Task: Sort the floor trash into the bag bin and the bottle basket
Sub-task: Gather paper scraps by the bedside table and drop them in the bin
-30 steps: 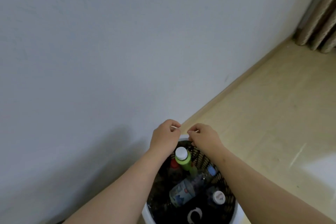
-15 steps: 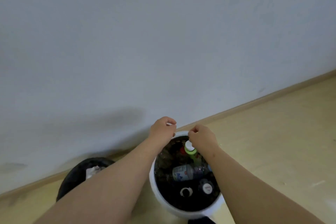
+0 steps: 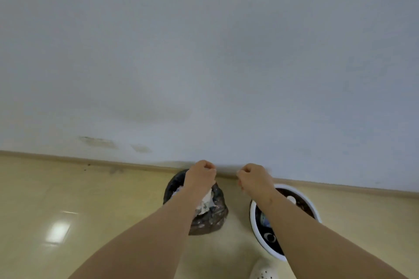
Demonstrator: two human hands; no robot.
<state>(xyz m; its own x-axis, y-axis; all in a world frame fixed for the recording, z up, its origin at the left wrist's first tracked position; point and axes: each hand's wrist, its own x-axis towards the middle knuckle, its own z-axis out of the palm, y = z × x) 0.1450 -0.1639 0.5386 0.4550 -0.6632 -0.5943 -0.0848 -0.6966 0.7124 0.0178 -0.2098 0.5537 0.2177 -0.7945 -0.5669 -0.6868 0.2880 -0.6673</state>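
Hands have swung left and parted; left hand (image 3: 200, 175) hovers over the bag bin (image 3: 214, 218), crumpled paper (image 3: 207, 201) inside; right hand (image 3: 254, 178) over the far rim of the bottle basket (image 3: 252, 213); both curled into fists, nothing visible held.

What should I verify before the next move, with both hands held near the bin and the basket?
1. Bin upright and open: the bin stands by the wall with crumpled paper inside. Ok.
2. Basket upright: the basket stands beside the bin, with bottles inside. Ok.
3. Hands free: the left hand and the right hand are curled, and nothing shows in them, but the picture is blurred. Cannot tell.
4. Trash left on the floor: none on the visible floor, and the rest is out of view. Cannot tell.
5. Shoe clear of the basket: the shoe is very near its rim. Cannot tell.
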